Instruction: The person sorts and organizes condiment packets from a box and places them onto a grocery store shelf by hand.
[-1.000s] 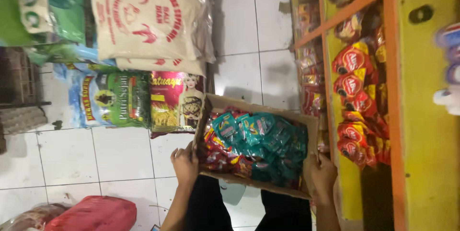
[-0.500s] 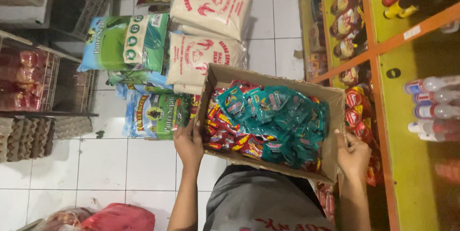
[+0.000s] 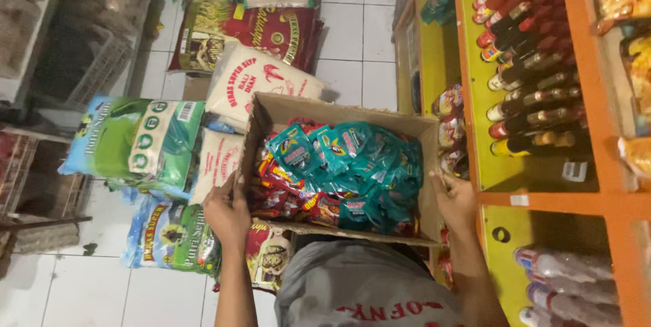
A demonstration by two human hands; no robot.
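Observation:
I hold an open brown cardboard box (image 3: 271,111) in front of my chest. It is filled with several teal sachets (image 3: 352,157) and, on its left side, red sachets (image 3: 281,198). My left hand (image 3: 227,213) grips the box's left wall. My right hand (image 3: 456,199) grips its right wall. Below the box my grey shirt (image 3: 366,290) shows.
Rice sacks (image 3: 254,83) in white, green and red lie stacked on the white tiled floor (image 3: 81,293) to the left. At right stands a yellow and orange shelf (image 3: 542,198) with dark bottles (image 3: 536,76), snack packets and clear bottles. Wire crates (image 3: 88,49) sit far left.
The box has risen with my hands and the view has tilted up. More of the shelf and its bottles shows at right, and the sacks have shifted down and left.

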